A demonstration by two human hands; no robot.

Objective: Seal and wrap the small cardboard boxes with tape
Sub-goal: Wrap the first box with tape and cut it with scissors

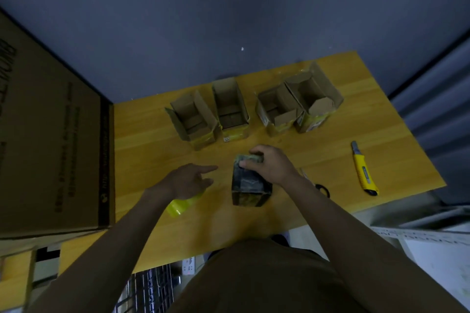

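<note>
Yellow wood table (157,134) against a grey wall (203,20), dim light; right hand (270,164) curled over the far top of a dark taped box (250,185) at near centre; left hand (189,180) spread, holding nothing, above a glossy yellow tape roll (181,206); four open cardboard boxes (229,109) in a far row; yellow knife (363,169) at right.

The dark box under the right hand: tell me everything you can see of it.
The dark box is small, closed and looks wrapped in dark, glossy tape over cardboard, with creased, uneven surfaces. It stands upright on the yellow wooden table, in front of four open boxes. The right hand grips its far top edge; the left hand does not touch it.
</note>
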